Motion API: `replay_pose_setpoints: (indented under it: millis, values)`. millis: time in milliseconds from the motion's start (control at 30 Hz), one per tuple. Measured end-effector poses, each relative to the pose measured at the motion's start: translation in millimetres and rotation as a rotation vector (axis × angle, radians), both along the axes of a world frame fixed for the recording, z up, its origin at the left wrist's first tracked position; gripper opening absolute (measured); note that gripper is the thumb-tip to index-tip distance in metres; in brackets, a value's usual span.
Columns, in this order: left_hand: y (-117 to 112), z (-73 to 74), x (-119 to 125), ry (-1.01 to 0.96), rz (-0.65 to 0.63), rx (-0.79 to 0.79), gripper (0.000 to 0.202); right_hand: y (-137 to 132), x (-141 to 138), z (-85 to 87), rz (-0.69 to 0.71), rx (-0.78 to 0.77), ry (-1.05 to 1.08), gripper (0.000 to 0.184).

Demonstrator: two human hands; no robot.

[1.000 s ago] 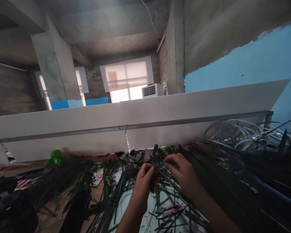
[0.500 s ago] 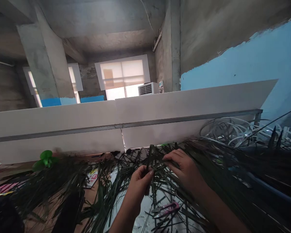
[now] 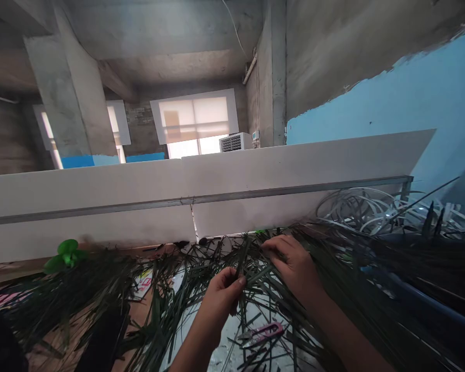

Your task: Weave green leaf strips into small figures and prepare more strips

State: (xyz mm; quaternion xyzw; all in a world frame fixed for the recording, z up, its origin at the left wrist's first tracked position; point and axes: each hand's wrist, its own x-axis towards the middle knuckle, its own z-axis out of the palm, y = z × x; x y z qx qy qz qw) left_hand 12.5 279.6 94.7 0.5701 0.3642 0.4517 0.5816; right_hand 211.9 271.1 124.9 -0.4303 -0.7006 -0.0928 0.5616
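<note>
My left hand [image 3: 225, 292], thumb against the curled forefinger, pinches dark green leaf strips [image 3: 244, 257] that stand up and fan out from its grip. To the right and slightly higher is my right hand [image 3: 289, 261], its fingertips drawn together at what looks like a thin leaf strip; the exact contact is hard to make out. Below both hands, a pair of pink-handled snips [image 3: 264, 331] lies among cut leaf pieces on a pale sheet [image 3: 227, 343].
Heaps of long leaves lie left [image 3: 81, 289] and right [image 3: 333, 294]. A green plastic object [image 3: 67, 256] stands at the left. White coiled strips [image 3: 356, 206] lie at the back right. A low white partition [image 3: 248, 168] with a metal rail runs across behind.
The upright leaf strips by my left hand have shifted and now lean right. My right hand has stayed nearly in place. The view has shifted slightly.
</note>
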Motion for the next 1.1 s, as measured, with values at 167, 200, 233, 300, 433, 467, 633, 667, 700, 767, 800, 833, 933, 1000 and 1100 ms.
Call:
replay_pose_setpoints:
  millis: [167,200,233,300,433,467,633,667,700,767,800,833,933,1000,1100]
  values:
    - [2,-1.4,0,-0.006,0.008,-0.007,0.038,-1,1,-0.8,0.017,-0.036,0.033,0.014]
    - [3,-1.8,0,-0.014,0.019,-0.01,0.039,-2,0,-1.4,0.034,-0.061,0.033,0.013]
    - [2,-1.9,0,-0.021,0.03,-0.011,0.039,-2,-1,-2.1,0.05,-0.088,0.028,0.015]
    - [2,-1.3,0,-0.03,0.05,-0.005,0.038,-2,-3,-3.7,0.074,-0.125,0.005,0.022]
    - [0,4.7,-3,-0.034,0.078,0.003,0.037,0,-4,-5.3,0.056,-0.085,-0.036,0.027]
    - [0,6.5,-5,-0.032,0.078,0.0,0.036,1,-2,-5.2,0.038,-0.064,-0.042,0.026]
    - [3,9.7,-13,-0.02,0.045,0.011,0.032,5,7,-5.2,-0.042,-0.027,-0.065,0.028]
    - [4,9.6,-15,-0.021,0.039,0.013,0.031,5,8,-5.7,-0.048,-0.032,-0.065,0.029]
    - [4,9.8,-15,-0.021,0.033,0.011,0.03,6,8,-6.3,-0.053,-0.037,-0.062,0.03]
    - [4,10.9,-17,-0.017,0.024,-0.004,0.03,7,9,-7.5,-0.057,-0.052,-0.041,0.031]
    - [4,12.0,-17,-0.014,0.021,-0.016,0.031,7,10,-8.0,-0.05,-0.061,-0.021,0.031]
    - [4,13.1,-17,-0.01,0.019,-0.027,0.033,8,10,-8.4,-0.037,-0.07,0.003,0.031]
    - [3,16.1,-19,-0.007,0.02,-0.035,0.035,10,11,-8.9,0.015,-0.097,0.121,0.034]
    - [2,17.1,-19,-0.016,0.02,-0.028,0.035,11,11,-9.1,0.033,-0.127,0.233,0.042]
    - [1,17.6,-21,-0.028,0.018,-0.022,0.033,14,12,-9.2,0.126,-0.266,0.356,0.049]
